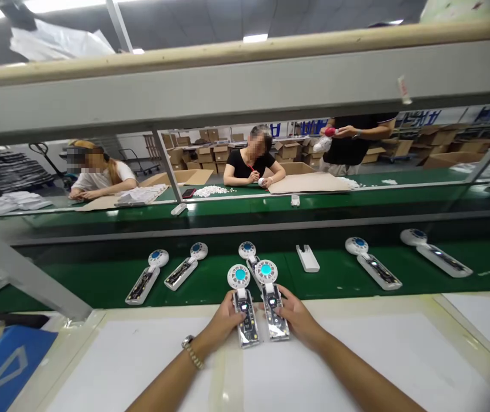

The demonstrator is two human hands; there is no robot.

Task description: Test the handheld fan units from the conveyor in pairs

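My left hand (225,319) grips a white handheld device (245,321) with a round head and a handle that bares its circuit board. The thumb lies on the board, and the round centre of the head glows cyan. A matching device (276,323) is held in my right hand (298,315), also with a cyan glow and a small white light on its handle. Both are side by side, heads away from me, above the white worktop (296,377). Just behind them another such device (247,250) lies on the green belt (214,289), partly hidden.
More devices lie along the belt, two to the left (143,284) and others to the right (379,272). A white cover piece (308,259) rests between them. Frame posts and a beam (236,86) cross ahead. Three people work beyond the belt. A blue folder-like object (11,366) stands lower left.
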